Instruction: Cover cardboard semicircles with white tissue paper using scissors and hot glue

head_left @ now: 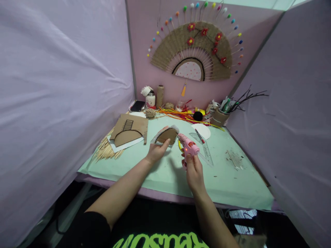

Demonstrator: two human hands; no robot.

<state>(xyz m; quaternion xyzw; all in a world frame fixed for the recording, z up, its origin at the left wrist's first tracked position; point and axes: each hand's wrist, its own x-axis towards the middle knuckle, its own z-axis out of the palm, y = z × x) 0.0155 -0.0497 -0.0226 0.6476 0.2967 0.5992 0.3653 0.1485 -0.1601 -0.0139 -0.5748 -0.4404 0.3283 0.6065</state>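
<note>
My left hand [158, 150] grips a half-round cardboard piece [167, 135] from below, its thumb on the brown face. A pale, whitish layer shows around the curved edge of this piece. In my right hand [193, 168] is a pink glue gun [189, 144], with fingers wrapped around its handle and an orange light glowing on its body. The gun's nozzle is at the right edge of the cardboard piece; whether the two touch I cannot tell. Another half-round cardboard piece [128, 137] lies on white paper to the left.
Wooden sticks [103, 150] and a cardboard sheet [134, 122] lie left. A pen [199, 136], clear ruler [207, 154] and white half-round [203, 131] are right. Pipe cleaners [176, 114], jars and a pot of twigs [219, 117] line the back, below a decorated fan [207, 38].
</note>
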